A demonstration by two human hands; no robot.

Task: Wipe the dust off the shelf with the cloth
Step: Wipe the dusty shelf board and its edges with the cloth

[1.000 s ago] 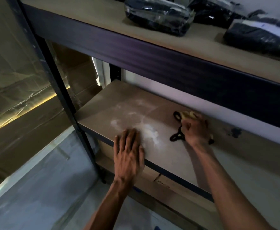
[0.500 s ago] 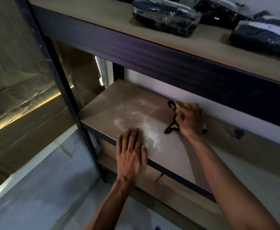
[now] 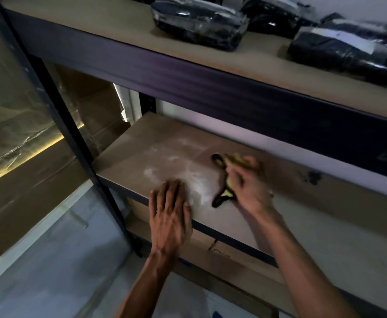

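Wiping is under way: the right hand (image 3: 248, 188) grips the yellow, dark-edged cloth (image 3: 225, 193) against the shelf (image 3: 142, 143). The left hand (image 3: 170, 215) lies flat and spread on the front edge. White dust (image 3: 196, 180) sits between both hands; the next stroke probably sweeps leftward through it.

Up top we see 3 dark plastic-wrapped packages (image 3: 200, 24) sitting on the upper board (image 3: 119, 21). Off to the left there's shiny plastic sheeting (image 3: 16, 125) over cardboard, and a cardboard box (image 3: 224, 255) tucked underneath, above the pale floor (image 3: 57, 276).
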